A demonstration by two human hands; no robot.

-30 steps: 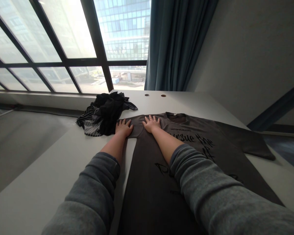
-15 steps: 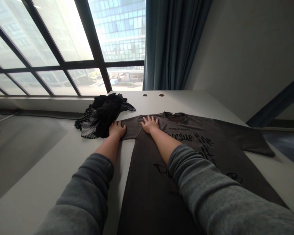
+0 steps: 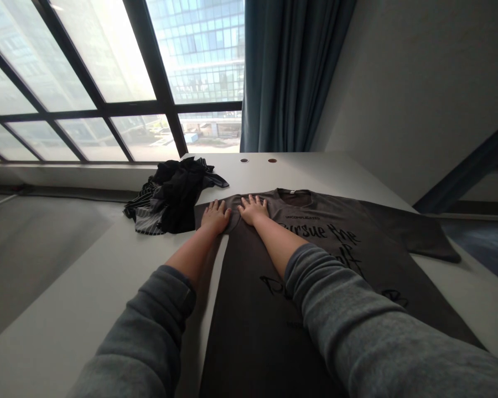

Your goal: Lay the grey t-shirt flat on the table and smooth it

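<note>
A dark grey T-shirt with black lettering lies flat, front up, on a white table, collar towards the window. My left hand rests flat with fingers spread on the shirt's left sleeve. My right hand lies flat beside it on the left shoulder, just left of the collar. Both hands are open and hold nothing. The shirt's other sleeve stretches out to the right.
A crumpled pile of black and striped clothing sits on the table just left of my left hand. Two round cable holes mark the table's far edge. Beyond are a large window, a blue curtain and a wall at right.
My left hand slid left to the sleeve's end by the clothing pile, then came back right and now lies close to my right hand. My right hand has barely moved.
</note>
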